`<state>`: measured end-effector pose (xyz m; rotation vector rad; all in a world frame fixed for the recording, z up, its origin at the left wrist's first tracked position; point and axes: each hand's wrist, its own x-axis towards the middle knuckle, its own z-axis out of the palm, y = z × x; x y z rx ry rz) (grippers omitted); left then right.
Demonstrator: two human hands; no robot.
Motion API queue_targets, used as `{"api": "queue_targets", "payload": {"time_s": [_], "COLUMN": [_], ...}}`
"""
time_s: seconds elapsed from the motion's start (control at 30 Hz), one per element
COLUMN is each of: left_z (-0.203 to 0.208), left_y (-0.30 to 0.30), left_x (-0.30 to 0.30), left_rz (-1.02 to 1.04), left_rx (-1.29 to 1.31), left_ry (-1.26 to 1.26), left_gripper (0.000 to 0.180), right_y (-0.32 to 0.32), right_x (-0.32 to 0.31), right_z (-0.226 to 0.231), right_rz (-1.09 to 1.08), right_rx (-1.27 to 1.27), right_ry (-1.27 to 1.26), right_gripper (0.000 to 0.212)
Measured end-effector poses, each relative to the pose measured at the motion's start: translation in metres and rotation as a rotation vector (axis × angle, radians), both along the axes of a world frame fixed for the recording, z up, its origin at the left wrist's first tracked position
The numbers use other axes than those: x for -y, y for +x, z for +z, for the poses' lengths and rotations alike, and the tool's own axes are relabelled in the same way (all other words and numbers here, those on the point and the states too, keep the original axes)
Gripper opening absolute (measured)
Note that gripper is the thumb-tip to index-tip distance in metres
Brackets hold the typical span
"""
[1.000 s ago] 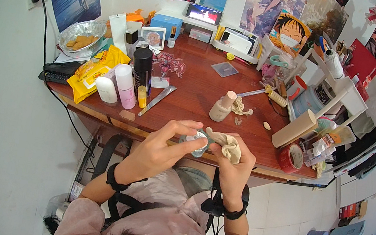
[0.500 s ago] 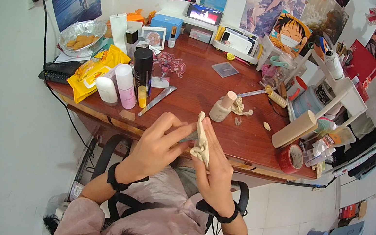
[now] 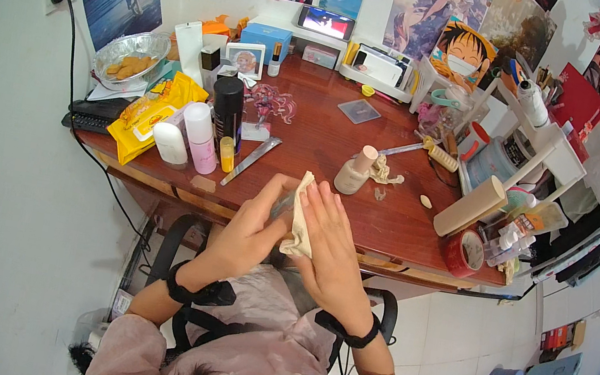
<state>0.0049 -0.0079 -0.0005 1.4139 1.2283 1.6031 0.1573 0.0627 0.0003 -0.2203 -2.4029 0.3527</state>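
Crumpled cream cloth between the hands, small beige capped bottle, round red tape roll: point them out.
Crumpled cream cloth (image 3: 299, 228), head view: middle of its visible side.
Small beige capped bottle (image 3: 353, 175), head view: body, below the cap.
Round red tape roll (image 3: 454, 257), head view: outer wall.

There are two hands, one left hand (image 3: 254, 219) and one right hand (image 3: 331, 246), two black wristbands (image 3: 181, 291), one cloth (image 3: 300, 223), one cream bottle (image 3: 354, 174), one yellow pack (image 3: 154, 117), one foil bowl (image 3: 109, 63), one keyboard (image 3: 95, 115), one nail file (image 3: 251, 161) and one tape roll (image 3: 456, 253).
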Motion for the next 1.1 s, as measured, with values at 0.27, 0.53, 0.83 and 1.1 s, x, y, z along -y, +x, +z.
{"api": "queue_targets", "payload": {"time_s": [0.27,0.53,0.83,1.1], "left_z": [-0.021,-0.004,0.003,-0.007], "left_y": [-0.005,-0.007,-0.009,-0.002], "left_x": [-0.008,-0.009,-0.001,0.0], "left_rz": [-0.334,-0.413,-0.422,-0.412], "left_rx": [0.734,0.741,0.634,0.726], "left_ry": [-0.217,-0.032,-0.064,-0.246], "left_gripper": [0.049,0.062,0.066,0.066], "right_y": [-0.01,-0.01,0.003,-0.004], "right_x": [0.001,-0.001,-0.01,-0.005], "right_z": [-0.006,-0.01,-0.002,0.0], "right_rz": [-0.154,-0.049,-0.117,-0.084], "right_rx": [0.049,0.091,0.079,0.049], "right_ry": [0.119,0.339,0.281,0.233], "right_gripper": [0.07,0.063,0.063,0.059]}}
